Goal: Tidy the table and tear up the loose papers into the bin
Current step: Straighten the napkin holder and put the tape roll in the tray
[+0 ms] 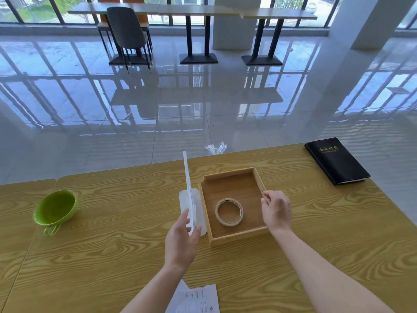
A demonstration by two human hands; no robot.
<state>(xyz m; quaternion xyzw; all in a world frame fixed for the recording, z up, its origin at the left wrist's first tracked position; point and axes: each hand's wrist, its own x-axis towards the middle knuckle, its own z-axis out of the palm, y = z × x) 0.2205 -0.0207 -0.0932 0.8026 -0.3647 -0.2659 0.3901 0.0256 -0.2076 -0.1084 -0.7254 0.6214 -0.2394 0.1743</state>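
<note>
A shallow wooden tray (pixel 234 238) sits mid-table with a roll of tape (pixel 229 212) lying flat inside it. My right hand (pixel 276 210) pinches the tray's right wall. My left hand (pixel 181 240) grips a thin translucent plastic piece (pixel 187 177) that stands on edge, just left of the tray. Under it a flat translucent plastic lid-like piece (pixel 183 199) lies on the table against the tray's left side. Loose printed papers (pixel 198 299) lie at the near table edge between my forearms. No bin is in view.
A green bowl (pixel 55 210) with a handle sits tilted at the table's left. A black notebook (pixel 336 160) lies at the far right corner. Crumpled clear plastic (pixel 216 147) lies on the floor beyond the table. Chairs and long tables stand far back by the windows.
</note>
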